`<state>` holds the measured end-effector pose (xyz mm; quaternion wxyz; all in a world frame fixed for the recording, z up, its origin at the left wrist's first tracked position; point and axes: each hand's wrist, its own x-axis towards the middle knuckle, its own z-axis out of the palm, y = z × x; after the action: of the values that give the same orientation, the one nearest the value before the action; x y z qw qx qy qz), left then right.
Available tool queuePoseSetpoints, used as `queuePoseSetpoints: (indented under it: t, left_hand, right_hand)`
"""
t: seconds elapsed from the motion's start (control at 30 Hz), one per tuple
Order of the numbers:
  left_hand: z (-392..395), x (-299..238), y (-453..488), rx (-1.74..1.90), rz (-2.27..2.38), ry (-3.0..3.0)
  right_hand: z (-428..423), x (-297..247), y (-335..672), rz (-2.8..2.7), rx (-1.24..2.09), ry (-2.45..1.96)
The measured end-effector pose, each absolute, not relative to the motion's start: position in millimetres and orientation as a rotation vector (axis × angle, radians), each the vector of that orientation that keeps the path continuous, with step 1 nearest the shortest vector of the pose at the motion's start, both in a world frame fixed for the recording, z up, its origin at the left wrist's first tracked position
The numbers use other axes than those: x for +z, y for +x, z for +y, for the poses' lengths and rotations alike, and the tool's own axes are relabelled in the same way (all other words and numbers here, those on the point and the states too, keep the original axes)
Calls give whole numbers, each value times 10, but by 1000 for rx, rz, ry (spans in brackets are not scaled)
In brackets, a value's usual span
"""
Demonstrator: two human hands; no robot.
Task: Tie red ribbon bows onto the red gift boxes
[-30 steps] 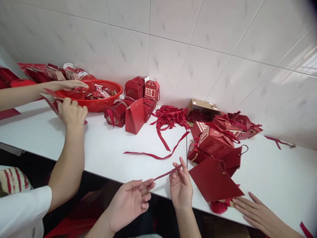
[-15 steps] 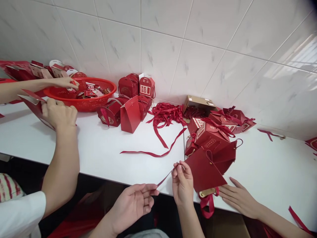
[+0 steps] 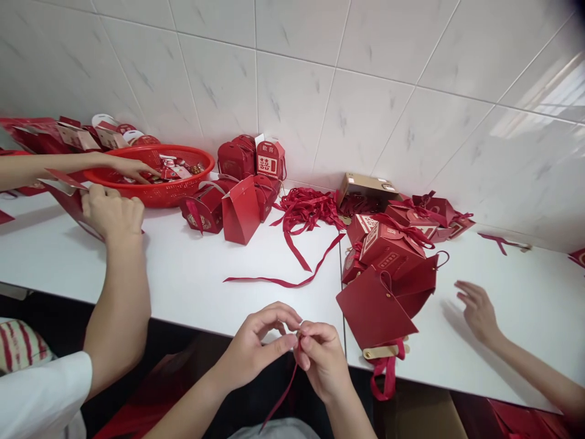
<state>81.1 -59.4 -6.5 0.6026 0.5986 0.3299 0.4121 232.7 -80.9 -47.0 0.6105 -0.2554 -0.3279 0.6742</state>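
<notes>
My left hand [image 3: 258, 344] and my right hand [image 3: 322, 358] meet at the near edge of the white table [image 3: 192, 274], both pinching a thin red ribbon [image 3: 283, 393] that hangs down below them. Just right of my hands lies a flat red folded box [image 3: 372, 308] with a gold tab, in front of a heap of red gift boxes [image 3: 393, 253]. A pile of loose red ribbons [image 3: 306, 213] lies farther back at the middle of the table.
A person at the left reaches into a red basket [image 3: 155, 174] and holds a red card [image 3: 68, 195]. Another person's hand [image 3: 475, 311] hovers at the right. Finished red boxes [image 3: 247, 177] stand by the tiled wall, near a brown carton [image 3: 365, 186].
My two hands came together at the table edge, so the ribbon that stretched between them now dangles below. The hand at the right let go of the flat box and pulled away.
</notes>
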Motion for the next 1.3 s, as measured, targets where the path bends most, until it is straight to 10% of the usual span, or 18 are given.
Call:
queuePoseSetpoints:
  t: [0.4,0.77,1.3]
  left_hand:
    - [-546,-250,851,724,654,1087]
    - [1326,177,211,1849,1790,1311]
    - [-375,-337,995,1837,745,2128]
  right_hand:
    - [-928,-633,2237,-354,2045,-386]
    - [-1025,-816,2409,-525,1808,-555]
    - [-821,-297,2661,-1373,512,-988]
